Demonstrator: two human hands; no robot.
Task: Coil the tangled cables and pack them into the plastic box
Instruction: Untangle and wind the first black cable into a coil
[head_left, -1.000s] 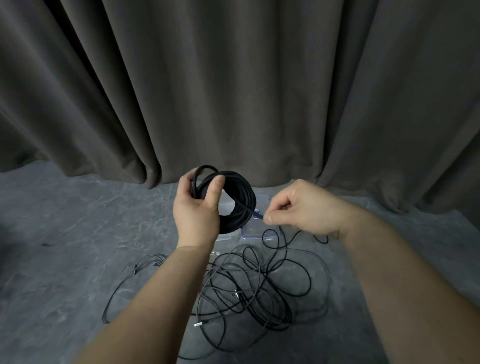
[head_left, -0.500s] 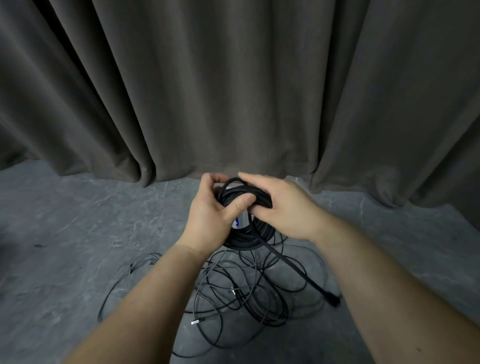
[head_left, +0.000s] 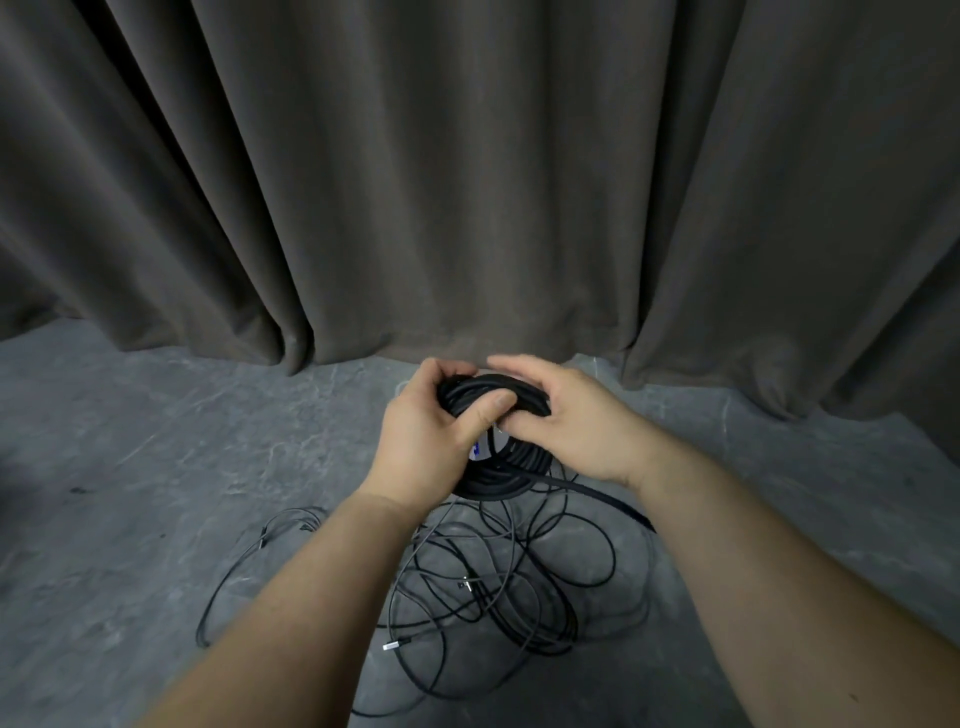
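At the far left, on the grey floor (head_left: 130, 467), one thin black cable loop (head_left: 244, 566) lies alone, a little apart from the rest. The left forearm rises from the lower edge toward the middle, and the left hand (head_left: 431, 441) is seen from its back, wrist bent slightly inward; its fingers are curled over the top of the coiled cable (head_left: 498, 467) and its thumb presses across the front of the bundle, so this hand grips the coil firmly. The coil is thick and black, held above the floor between both hands, and its lower part hangs free under them. Through the middle of the coil a pale object with a blue mark shows, perhaps the plastic box, but it is mostly hidden and I cannot tell for sure. Below the coil, the tangled cables (head_left: 498, 597) lie in loose loops on the floor between the two forearms. The right hand (head_left: 566, 426) comes from the right side, its fingers bent around the upper right part of the coil, also holding it. From the coil one loose end (head_left: 602, 499) runs down to the right and passes behind the right forearm. A dark curtain (head_left: 467, 182) hangs behind everything.
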